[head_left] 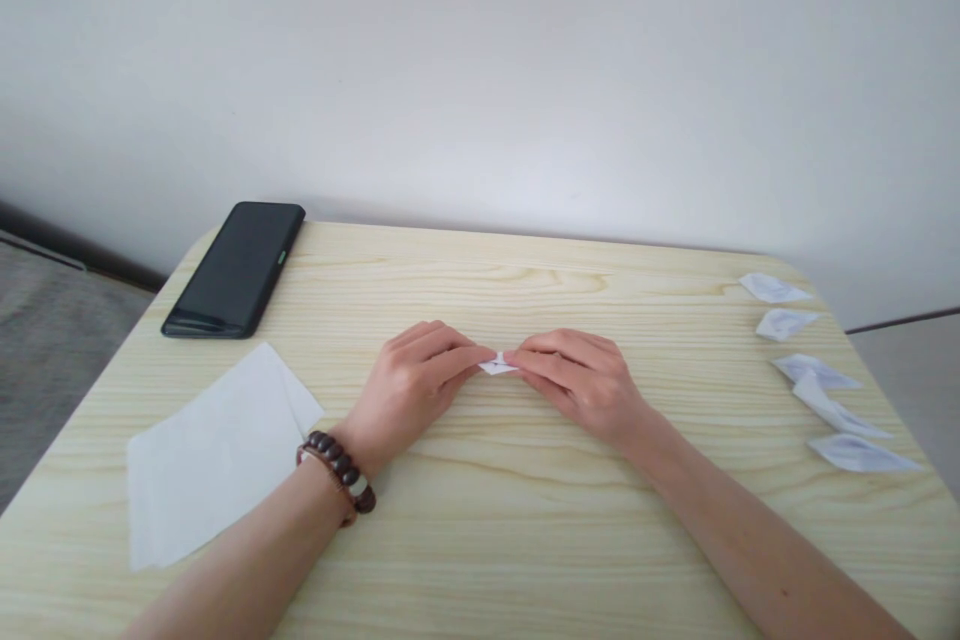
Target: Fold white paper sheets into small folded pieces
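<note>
A small folded piece of white paper (498, 367) is held between my two hands at the middle of the table. My left hand (420, 375) pinches its left end, thumb and fingers pressed together. From the other side my right hand (577, 375) grips the right end in the same way. Only the middle of the paper shows, with a pointed lower edge; my fingers hide both ends. Dark beads circle my left wrist.
Loose white sheets (217, 460) lie at the left, partly behind my left forearm. A black phone (236, 265) rests at the table's back left corner. Several folded paper boats (862, 453) line the right edge. A pale wall (480, 70) stands behind the wooden table (480, 540).
</note>
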`<act>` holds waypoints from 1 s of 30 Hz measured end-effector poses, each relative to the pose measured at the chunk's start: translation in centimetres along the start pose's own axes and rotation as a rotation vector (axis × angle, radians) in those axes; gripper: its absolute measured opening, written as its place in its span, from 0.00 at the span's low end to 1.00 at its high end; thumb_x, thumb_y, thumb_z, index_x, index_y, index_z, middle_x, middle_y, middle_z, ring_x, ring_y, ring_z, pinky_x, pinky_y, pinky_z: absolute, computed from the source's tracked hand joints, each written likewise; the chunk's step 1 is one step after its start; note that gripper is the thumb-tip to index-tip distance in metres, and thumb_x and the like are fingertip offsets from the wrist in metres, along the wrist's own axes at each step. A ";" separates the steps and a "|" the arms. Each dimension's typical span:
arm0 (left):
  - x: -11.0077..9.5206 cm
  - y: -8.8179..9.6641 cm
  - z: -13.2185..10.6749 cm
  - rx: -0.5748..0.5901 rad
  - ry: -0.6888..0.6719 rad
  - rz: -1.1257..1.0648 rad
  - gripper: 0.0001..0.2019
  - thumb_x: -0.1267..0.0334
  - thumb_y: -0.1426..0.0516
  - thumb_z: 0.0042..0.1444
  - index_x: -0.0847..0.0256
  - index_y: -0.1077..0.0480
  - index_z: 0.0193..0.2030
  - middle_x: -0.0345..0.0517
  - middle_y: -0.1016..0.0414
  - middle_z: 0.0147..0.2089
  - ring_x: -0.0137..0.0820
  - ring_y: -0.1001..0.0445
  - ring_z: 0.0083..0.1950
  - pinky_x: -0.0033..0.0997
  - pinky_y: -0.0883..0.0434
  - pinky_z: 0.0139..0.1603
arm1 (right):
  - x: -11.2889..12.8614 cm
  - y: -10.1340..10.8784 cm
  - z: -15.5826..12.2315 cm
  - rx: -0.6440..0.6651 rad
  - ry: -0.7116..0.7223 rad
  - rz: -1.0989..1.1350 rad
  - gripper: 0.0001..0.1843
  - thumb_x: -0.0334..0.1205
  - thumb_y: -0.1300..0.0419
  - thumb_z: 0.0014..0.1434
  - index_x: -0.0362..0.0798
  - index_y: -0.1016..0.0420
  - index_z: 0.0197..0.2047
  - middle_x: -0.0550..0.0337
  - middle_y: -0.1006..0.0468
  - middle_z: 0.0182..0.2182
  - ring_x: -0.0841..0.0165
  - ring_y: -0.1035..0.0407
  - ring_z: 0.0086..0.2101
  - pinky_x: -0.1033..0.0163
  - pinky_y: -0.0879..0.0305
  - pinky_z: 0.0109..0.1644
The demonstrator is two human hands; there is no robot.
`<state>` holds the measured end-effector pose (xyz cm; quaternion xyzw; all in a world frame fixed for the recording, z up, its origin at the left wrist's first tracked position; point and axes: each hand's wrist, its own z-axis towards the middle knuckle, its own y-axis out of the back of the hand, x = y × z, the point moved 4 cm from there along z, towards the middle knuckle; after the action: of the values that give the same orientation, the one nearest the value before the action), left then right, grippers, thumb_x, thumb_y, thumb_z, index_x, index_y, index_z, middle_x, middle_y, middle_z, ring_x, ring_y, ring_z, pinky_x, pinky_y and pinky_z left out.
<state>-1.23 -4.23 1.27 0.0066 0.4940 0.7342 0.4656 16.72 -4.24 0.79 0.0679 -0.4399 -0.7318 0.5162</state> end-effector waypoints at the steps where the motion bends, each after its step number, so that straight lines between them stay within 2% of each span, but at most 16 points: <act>1: 0.0 0.0 0.0 -0.001 0.002 0.008 0.08 0.69 0.45 0.61 0.59 0.24 0.40 0.44 0.22 0.33 0.28 0.27 0.34 0.27 0.30 0.35 | -0.1 0.0 0.0 0.002 -0.014 0.007 0.08 0.33 0.41 0.62 0.49 0.23 0.44 0.56 0.19 0.37 0.72 0.27 0.32 0.66 0.31 0.36; 9: 0.3 -0.3 0.1 -0.009 0.078 -0.053 0.07 0.66 0.44 0.61 0.60 0.23 0.38 0.43 0.22 0.32 0.27 0.26 0.33 0.26 0.30 0.34 | -0.4 0.2 -0.5 -0.015 -0.067 0.040 0.10 0.31 0.41 0.62 0.49 0.25 0.46 0.57 0.18 0.39 0.72 0.23 0.37 0.69 0.28 0.40; 20: 0.1 0.0 0.4 -0.018 0.153 -0.102 0.05 0.65 0.41 0.59 0.61 0.24 0.38 0.40 0.23 0.30 0.24 0.28 0.29 0.22 0.32 0.32 | -0.6 0.5 -0.2 -0.037 -0.118 0.041 0.08 0.31 0.42 0.62 0.47 0.25 0.44 0.59 0.17 0.35 0.74 0.24 0.30 0.72 0.29 0.35; 30: 0.3 -0.5 0.2 -0.015 0.150 -0.101 0.05 0.65 0.41 0.59 0.61 0.24 0.38 0.41 0.22 0.31 0.24 0.28 0.29 0.23 0.32 0.32 | -0.8 0.3 -0.4 -0.031 -0.114 0.018 0.07 0.31 0.41 0.61 0.47 0.25 0.43 0.60 0.18 0.34 0.75 0.26 0.27 0.71 0.31 0.32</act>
<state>-0.99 -3.88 0.90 -0.0768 0.5216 0.7120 0.4638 17.51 -3.78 0.49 0.0143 -0.4578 -0.7363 0.4980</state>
